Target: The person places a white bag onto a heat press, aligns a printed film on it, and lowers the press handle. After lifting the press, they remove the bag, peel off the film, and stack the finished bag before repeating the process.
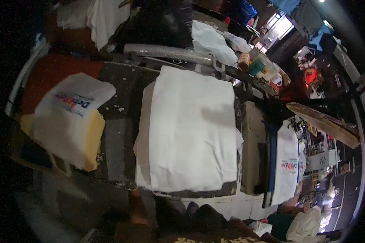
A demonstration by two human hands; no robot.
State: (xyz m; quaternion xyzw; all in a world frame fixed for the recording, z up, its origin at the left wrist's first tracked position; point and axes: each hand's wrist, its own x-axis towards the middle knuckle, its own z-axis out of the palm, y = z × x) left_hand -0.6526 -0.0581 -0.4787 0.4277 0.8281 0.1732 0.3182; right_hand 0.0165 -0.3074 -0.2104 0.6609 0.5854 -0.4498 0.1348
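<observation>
A white fabric piece (192, 129) lies spread at the middle of the dark work surface, slightly wrinkled, with more pale material showing under its left edge. On the left rests a stack of white bags (65, 115) with red and blue print, yellow at its side. A blurred, skin-toned shape (138, 208) shows below the front edge; it may be my left hand or forearm, and its fingers cannot be made out. No contact between it and the fabric is visible. My right hand is not seen.
A plastic-wrapped roll (170, 52) lies along the far edge. Behind it are white cloth (215, 42) and jars (259, 67). Printed white material (287, 166) hangs at the right, below a wooden board (324, 123). White plastic bags (304, 224) sit at the lower right.
</observation>
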